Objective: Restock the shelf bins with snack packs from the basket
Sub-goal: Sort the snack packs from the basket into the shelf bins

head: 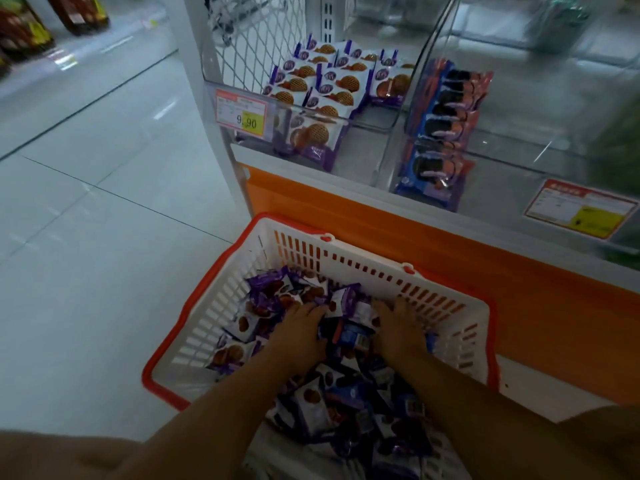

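A white basket with an orange rim (363,259) sits on the floor before the shelf, holding several purple and blue snack packs (313,407). Both hands are down inside it among the packs. My left hand (299,332) and my right hand (398,332) press in from either side of a small cluster of dark blue packs (348,336). Above, a clear shelf bin (367,124) holds rows of purple waffle-cookie packs (322,86). The bin to its right holds blue sandwich-cookie packs (441,133) standing along its left wall.
An orange shelf base (502,271) runs behind the basket. Price tags hang on the bin fronts (241,112) (581,208). Pale tiled floor (86,237) spreads to the left. Dark packages stand on another shelf at the top left (27,29).
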The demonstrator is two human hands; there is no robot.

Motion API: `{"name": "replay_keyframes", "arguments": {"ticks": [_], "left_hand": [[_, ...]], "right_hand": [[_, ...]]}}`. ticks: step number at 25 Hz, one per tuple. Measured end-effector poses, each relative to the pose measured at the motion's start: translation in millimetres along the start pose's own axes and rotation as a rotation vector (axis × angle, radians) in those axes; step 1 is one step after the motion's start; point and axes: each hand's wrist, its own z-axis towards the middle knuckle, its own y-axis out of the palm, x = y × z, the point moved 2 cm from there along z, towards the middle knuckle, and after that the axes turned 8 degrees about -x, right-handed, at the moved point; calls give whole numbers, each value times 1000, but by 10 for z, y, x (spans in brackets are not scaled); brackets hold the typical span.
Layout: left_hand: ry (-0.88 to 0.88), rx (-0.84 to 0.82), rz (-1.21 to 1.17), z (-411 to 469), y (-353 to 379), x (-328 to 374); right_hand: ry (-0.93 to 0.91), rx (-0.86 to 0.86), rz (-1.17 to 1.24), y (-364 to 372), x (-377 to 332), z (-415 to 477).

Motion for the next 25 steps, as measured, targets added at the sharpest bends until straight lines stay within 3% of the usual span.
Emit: {"name": "replay_keyframes", "arguments": {"ticks": [4, 6, 9, 12, 16, 22, 25], "left_hand": [[27, 28, -249, -32, 13, 70], [79, 23, -581, -101, -83, 199], [-15, -130, -1105, -275, -287, 390], [9, -157, -1338, -389, -484, 464], [105, -50, -1334, -554, -717, 558], [202, 19, -1316, -872, -1018, 721], [235, 74, -1198, -1058, -1302, 794]], "right_hand": [[-112, -64, 200, -76, 45, -132], [-49, -130, 544, -205, 26, -257], [81, -224, 1013, -477, -163, -434], [54, -334, 1344, -747, -293, -632], [-233, -272, 1321, -1090, -359, -954], [-261, -102, 1195, -1479, -541, -1240], [-326, -61, 1067, -1795, -677, -1410]]}}
